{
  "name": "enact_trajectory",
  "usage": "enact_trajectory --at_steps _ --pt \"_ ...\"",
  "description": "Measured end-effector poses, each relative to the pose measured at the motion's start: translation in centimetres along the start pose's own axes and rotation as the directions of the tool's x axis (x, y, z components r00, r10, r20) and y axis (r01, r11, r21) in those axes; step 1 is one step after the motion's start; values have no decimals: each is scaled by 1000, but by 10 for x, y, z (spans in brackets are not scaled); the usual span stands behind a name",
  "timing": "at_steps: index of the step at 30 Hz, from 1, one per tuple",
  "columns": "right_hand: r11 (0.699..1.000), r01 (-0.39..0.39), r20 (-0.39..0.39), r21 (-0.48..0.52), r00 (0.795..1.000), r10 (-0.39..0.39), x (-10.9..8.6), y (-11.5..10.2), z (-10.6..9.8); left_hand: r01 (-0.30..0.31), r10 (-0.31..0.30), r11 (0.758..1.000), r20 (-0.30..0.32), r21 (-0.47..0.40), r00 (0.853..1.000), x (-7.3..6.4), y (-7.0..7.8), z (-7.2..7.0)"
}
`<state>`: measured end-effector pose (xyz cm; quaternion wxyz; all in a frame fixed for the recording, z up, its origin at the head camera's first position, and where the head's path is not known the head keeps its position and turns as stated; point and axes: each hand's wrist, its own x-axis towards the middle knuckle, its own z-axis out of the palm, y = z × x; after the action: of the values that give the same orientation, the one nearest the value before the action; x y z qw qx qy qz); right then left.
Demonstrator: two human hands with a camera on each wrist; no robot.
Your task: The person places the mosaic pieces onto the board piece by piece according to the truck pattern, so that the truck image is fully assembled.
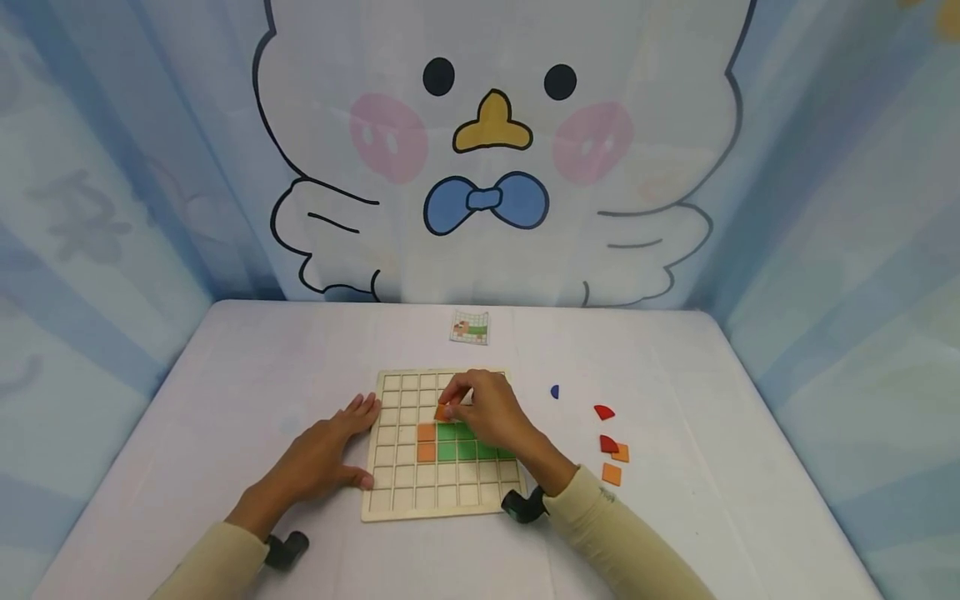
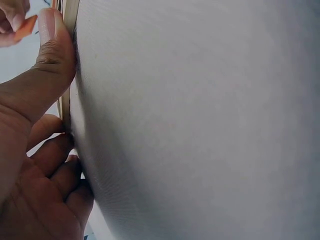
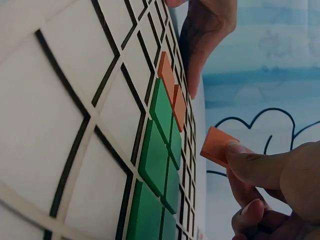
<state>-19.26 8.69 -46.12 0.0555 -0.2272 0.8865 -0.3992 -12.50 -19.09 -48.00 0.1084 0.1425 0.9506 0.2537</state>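
Pinching one orange tile [image 1: 442,412] between thumb and fingertip of the right hand [image 1: 487,408], with the other fingers bent in behind. Held above the board [image 1: 397,492], tipped a bit and not in a square, with a gap below in the right wrist view.

To do this step well, best to turn the tile flat under the fingertips, match its sides to the wooden lines, then let it down softly and press with one finger. Careful not to bump the green tiles [image 1: 447,451], lying in two rows below the right hand and partly hidden by it. Careful too with the two orange tiles [image 1: 426,432], set in squares just below the pinching fingertips, toward the left hand [image 1: 322,454].

Touching the board's left edge with that left hand, thumb spread well apart from the fingers, holding no tile. Good for a steady board; best to push only lightly.

Out to the right of the right fingers, see a blue piece [image 1: 555,392], then two red pieces [image 1: 603,412] and two more orange tiles [image 1: 611,474] on the table [image 1: 247,375]. Past the fingertips, beyond the board, see a small picture card [image 1: 469,327].
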Motion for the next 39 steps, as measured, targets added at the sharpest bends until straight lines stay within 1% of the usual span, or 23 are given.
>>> enact_trajectory --at_steps 5,11,17,20,25,31,35,39 --pt "999 31 10 -25 999 -31 11 -1 13 -1 1 1000 4 -2 1000 1 -1 -1" --pt "999 16 16 -46 1000 -15 19 1 26 6 -6 1000 12 -9 1000 2 -3 1" --pt "992 21 36 -127 999 -16 22 1 31 7 -7 1000 8 -4 1000 2 -2 1" --pt "989 20 36 -144 999 -15 22 1 31 10 -10 1000 12 -5 1000 1 -1 0" --pt "993 1 11 -116 1000 1 14 1 24 9 -9 1000 11 -6 1000 1 0 0" --pt "997 -37 -18 -62 999 36 -2 5 7 1 -1 1000 -3 8 1000 1 1 1" --pt "996 -72 -55 -44 996 69 -14 10 -7 -5 5 1000 -8 14 1000 0 1 1" --pt "991 -128 -103 -32 987 124 -24 20 -20 -9 9 1000 -5 14 1000 0 1 1"
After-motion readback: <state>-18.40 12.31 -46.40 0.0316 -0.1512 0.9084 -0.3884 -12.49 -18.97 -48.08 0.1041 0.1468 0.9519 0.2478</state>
